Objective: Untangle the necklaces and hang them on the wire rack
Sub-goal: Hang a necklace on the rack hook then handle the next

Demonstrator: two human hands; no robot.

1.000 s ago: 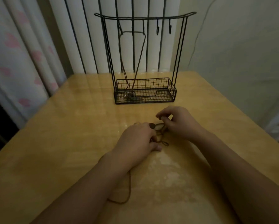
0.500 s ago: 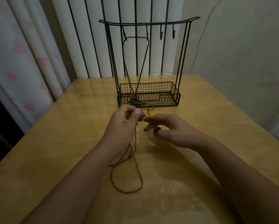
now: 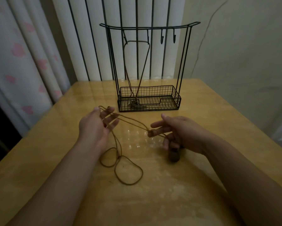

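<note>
The hands have moved apart: the left hand (image 3: 96,126), fingers spread, now stretches the cord necklace (image 3: 128,175) toward the right hand (image 3: 177,134), which pinches its pendant (image 3: 173,156) above the table (image 3: 218,128); untangled, it looks ready for the wire rack (image 3: 149,66).

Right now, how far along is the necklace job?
Done: one brown cord necklace already hangs on the black wire rack, its pendant in the basket. In hand: a second brown cord necklace is stretched between the left hand and right hand, its dark round pendant below the right grip, and loops lie on the wooden table. Left: hang it on a free hook.
</note>
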